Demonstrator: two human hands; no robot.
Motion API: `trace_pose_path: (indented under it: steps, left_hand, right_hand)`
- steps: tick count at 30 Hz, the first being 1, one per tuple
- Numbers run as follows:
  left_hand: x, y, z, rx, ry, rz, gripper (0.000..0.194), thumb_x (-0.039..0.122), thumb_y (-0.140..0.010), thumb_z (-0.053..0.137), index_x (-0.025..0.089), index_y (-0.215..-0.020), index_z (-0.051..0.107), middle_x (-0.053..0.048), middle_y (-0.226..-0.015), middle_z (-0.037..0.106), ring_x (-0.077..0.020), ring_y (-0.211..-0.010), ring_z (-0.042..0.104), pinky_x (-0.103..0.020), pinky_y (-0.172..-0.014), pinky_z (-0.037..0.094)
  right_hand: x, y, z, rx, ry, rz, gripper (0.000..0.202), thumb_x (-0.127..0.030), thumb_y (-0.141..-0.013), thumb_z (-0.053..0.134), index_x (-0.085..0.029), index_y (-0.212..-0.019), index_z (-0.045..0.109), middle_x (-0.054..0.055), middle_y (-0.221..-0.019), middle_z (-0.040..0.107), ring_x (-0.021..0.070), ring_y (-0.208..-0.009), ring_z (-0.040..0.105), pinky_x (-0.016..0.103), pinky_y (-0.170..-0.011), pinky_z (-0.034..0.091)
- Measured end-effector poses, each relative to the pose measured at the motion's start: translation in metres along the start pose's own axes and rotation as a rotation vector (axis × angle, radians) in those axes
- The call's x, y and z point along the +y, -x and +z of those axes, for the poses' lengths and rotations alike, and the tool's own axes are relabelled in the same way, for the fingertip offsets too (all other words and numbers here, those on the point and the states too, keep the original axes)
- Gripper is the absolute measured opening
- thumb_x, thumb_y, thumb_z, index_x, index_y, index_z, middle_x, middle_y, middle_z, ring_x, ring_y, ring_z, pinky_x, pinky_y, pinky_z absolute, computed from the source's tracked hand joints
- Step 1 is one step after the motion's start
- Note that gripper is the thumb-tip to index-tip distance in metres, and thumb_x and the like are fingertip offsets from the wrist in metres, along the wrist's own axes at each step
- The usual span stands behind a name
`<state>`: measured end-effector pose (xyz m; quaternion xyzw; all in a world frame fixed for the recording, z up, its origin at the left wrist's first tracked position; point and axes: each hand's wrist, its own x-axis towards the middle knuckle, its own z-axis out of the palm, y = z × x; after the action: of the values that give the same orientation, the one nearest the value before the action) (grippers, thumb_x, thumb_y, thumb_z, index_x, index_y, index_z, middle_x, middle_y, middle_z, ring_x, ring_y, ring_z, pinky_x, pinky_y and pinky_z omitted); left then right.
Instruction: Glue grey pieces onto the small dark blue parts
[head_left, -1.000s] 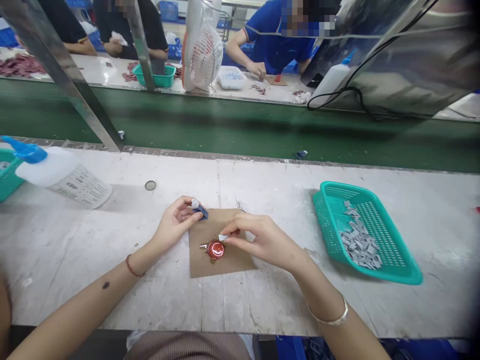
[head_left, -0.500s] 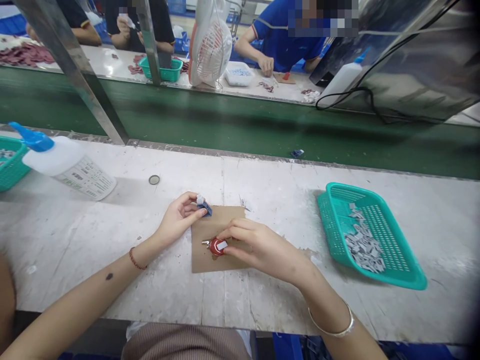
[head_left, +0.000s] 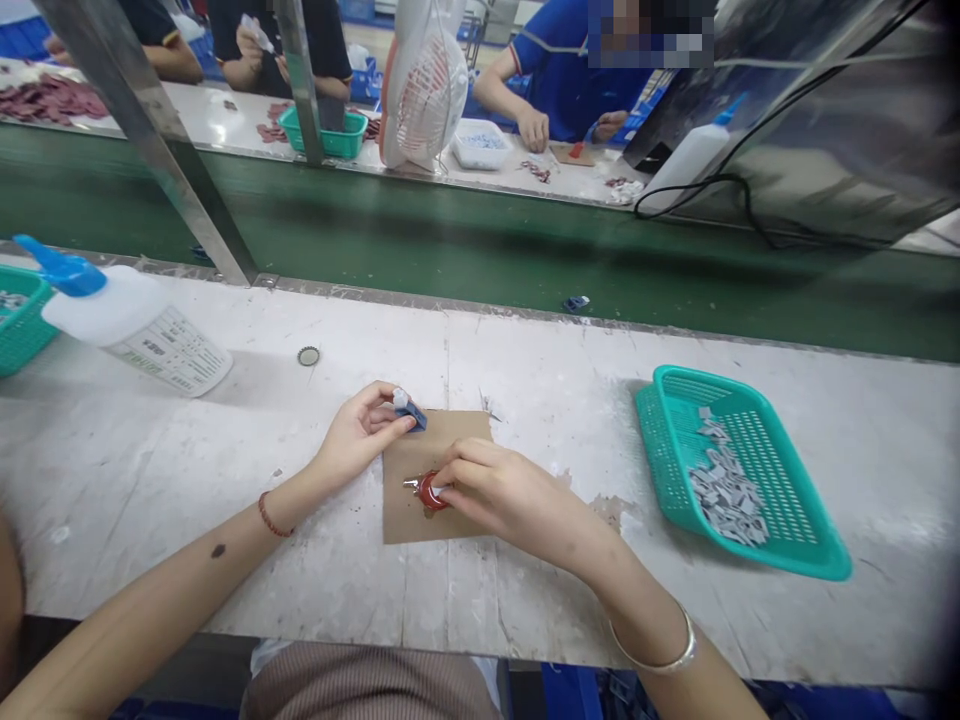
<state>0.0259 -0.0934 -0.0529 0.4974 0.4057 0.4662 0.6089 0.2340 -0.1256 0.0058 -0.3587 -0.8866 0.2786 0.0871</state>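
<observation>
My left hand (head_left: pixel 365 428) pinches a small blue piece with a whitish top (head_left: pixel 412 412), just above the far left part of a brown cardboard square (head_left: pixel 405 525). On the cardboard lies a red round item (head_left: pixel 430 491) with a shiny metallic tip pointing left; its kind is unclear. My right hand (head_left: pixel 504 492) is over its right side, with thumb and fingers closed on a small white piece (head_left: pixel 441 491), mostly covered by the fingertips. Whether the white piece touches the red item, I cannot tell.
To the right is a green basket (head_left: pixel 814 520) of small grey-white pieces. A white bottle with blue nozzle (head_left: pixel 150 330), a bottle cap (head_left: pixel 308 356) and another green basket (head_left: pixel 30 330) stand left. Beyond the green belt (head_left: pixel 420 235), co-workers sit near a fan (head_left: pixel 424 95).
My right fingers have closed over the white piece on the red item, hiding most of it. A small blue piece on the belt has shifted left. My left hand keeps its hold.
</observation>
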Motion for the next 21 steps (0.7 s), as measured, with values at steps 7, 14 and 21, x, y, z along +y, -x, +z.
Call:
trace_pose_path:
  steps: [7,14,21]
  left_hand:
    - [-0.003,0.001,-0.001,-0.045,-0.029,-0.012,0.022,0.027,-0.08,0.071,0.019,-0.092,0.055,-0.004,-0.09,0.068,-0.0182,-0.087,0.067,-0.029,-0.078,0.051]
    - [-0.006,0.004,-0.001,-0.055,-0.05,-0.003,0.021,0.029,-0.083,0.069,0.019,-0.096,0.057,-0.006,-0.097,0.071,-0.0201,-0.091,0.069,-0.032,-0.083,0.052]
    - [-0.003,0.007,0.002,-0.07,-0.129,0.002,0.021,0.029,-0.082,0.069,0.02,-0.095,0.055,-0.008,-0.096,0.075,-0.0216,-0.088,0.071,-0.031,-0.076,0.055]
  right_hand:
    - [0.001,0.0,0.0,-0.001,-0.006,-0.002,0.013,-0.018,-0.094,0.055,-0.017,-0.095,0.068,0.006,-0.092,0.063,0.017,-0.084,0.062,0.028,-0.073,0.049]
    - [0.0,-0.001,-0.002,0.014,-0.161,0.021,0.012,-0.016,-0.091,0.057,-0.018,-0.091,0.068,0.006,-0.091,0.064,0.0167,-0.082,0.063,0.029,-0.073,0.05]
    - [0.027,-0.012,-0.002,0.245,-0.813,0.243,0.014,-0.032,-0.08,0.072,-0.019,-0.084,0.072,0.005,-0.088,0.071,0.018,-0.084,0.066,0.033,-0.08,0.053]
